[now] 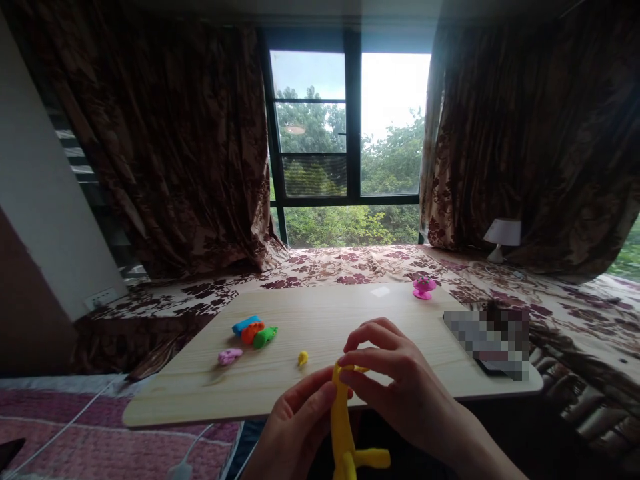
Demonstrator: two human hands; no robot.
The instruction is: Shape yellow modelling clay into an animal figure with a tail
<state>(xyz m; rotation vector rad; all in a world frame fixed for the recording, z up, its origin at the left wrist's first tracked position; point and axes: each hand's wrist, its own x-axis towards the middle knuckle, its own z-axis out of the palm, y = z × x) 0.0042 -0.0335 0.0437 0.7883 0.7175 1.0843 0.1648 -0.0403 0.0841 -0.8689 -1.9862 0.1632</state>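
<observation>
A long yellow modelling-clay figure (341, 420) with stubby limbs is held up at the table's near edge, its lower end cut off by the frame. My left hand (305, 413) pinches its upper body from the left, thumb and fingers closed. From the right, my right hand (390, 367) has thumb and fingertips closed on its top, where a thin yellow piece sticks out between the fingers. A small yellow clay lump (303, 359) lies on the table just left of the hands.
On the pale wooden table (200, 393) lie blue (247, 325), orange (253, 333), green (265, 337) and pink (229, 357) clay pieces. A magenta stand-like object (424, 288) sits at the back right. A blurred-out dark flat object (487, 347) lies at the right edge.
</observation>
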